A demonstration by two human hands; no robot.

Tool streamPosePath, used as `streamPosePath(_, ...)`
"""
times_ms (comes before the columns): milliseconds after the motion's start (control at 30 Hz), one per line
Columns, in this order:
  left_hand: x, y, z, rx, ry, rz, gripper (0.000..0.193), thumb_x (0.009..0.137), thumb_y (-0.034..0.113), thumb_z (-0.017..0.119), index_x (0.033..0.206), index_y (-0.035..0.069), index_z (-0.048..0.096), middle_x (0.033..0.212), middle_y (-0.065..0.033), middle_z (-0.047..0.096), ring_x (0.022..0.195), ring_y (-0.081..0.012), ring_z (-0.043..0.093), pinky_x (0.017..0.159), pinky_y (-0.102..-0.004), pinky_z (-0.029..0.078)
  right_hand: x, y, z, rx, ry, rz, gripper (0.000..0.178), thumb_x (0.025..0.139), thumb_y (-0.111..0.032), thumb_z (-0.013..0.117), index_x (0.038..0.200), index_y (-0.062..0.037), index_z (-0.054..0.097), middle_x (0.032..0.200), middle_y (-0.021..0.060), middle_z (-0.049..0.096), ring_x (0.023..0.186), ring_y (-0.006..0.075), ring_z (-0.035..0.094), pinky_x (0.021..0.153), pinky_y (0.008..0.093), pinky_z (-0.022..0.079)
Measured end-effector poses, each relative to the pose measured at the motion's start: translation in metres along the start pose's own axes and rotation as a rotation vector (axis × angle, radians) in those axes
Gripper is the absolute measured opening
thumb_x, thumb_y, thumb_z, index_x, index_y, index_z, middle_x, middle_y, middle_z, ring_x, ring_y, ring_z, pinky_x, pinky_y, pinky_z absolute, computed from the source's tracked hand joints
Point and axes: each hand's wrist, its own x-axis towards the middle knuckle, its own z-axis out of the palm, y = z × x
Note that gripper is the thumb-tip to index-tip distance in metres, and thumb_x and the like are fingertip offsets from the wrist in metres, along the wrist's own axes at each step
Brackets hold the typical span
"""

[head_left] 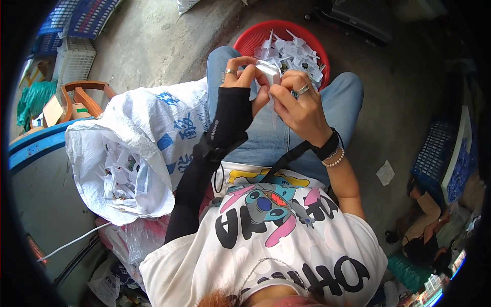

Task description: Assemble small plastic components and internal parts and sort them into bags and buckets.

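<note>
Between my two hands, above my lap, is a small white plastic part [269,69] with a boxy shape and a thin pale strip hanging below it. My left hand [242,77], in a black sleeve that leaves the fingers bare, pinches its left side. On the other side, the bent fingers of my right hand [303,105] close on its right edge; the fingertips partly hide the part. Just beyond my hands stands a red plastic basket [247,42], heaped with similar white plastic pieces [299,51], some with small dark round bits.
At my left leans an open white woven sack [146,115] with more white pieces [120,176] inside. A brown wooden frame [87,97] and blue crates [87,18] are farther left. A dark case [358,20] lies at the far right, and a blue crate [432,148] stands at the right.
</note>
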Motion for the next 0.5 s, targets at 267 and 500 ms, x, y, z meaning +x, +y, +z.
streamPosePath(267,-0.017,-0.026,0.043,-1.069,0.084,-0.459,0.009,0.086,0.005,0.054,0.093,0.001,0.05,0.107,-0.0086,0.045,0.09,-0.0129,0.051,0.077,-0.0246,0.045,0.004,-0.006,0.014,0.063,0.111,0.107,0.029,0.064,0.009,0.069,0.089,-0.0036,0.06,0.089,0.0093,0.05,0.089,0.0274,0.055,0.073,0.0372,0.048)
streamPosePath(500,0.001,-0.018,0.01,-0.199,-0.003,-0.001,0.009,0.084,0.007,0.059,0.086,-0.002,0.058,0.1,-0.0143,0.051,0.083,-0.0228,0.061,0.072,-0.0317,0.051,-0.006,0.0,0.006,0.046,-0.022,0.075,0.031,0.066,0.003,0.069,0.094,-0.0025,0.059,0.092,0.0096,0.048,0.096,0.0286,0.053,0.07,0.0367,0.052)
